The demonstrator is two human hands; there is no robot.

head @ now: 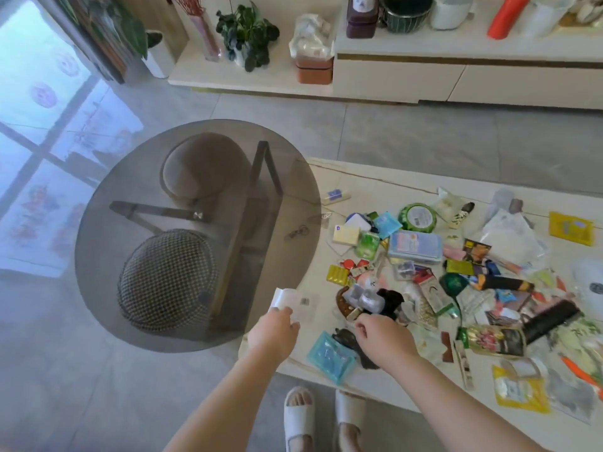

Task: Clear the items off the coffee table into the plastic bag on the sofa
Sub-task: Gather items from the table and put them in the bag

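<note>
Looking down, we see the white coffee table (329,177) as the biggest thing before us, its right part heaped with small packets and wrappers, and a smoked round glass side table (107,203) overlapping its left end, with two round stools showing through the glass. Behind stands a low white cabinet (408,76) with a potted plant (246,34) and a brown tissue box (315,65) stuffed with white tissue. Within the heap lies a pale blue wet-wipe pack (416,246), just beside a green round lidded tub (418,217) whose contents we cannot tell. A dark woven basket (342,301) near the front edge holds clear blister packaging and something black. A light blue foil pouch (331,355) lies at the table's near edge. Our left hand (272,331) pinches a white paper slip (295,303) with a small printed code, held over the table's left corner. Our right hand (383,334) has its fingers curled at the basket's front rim, but whether they grip anything we cannot tell. Neither the plastic bag nor the sofa is in view.
</note>
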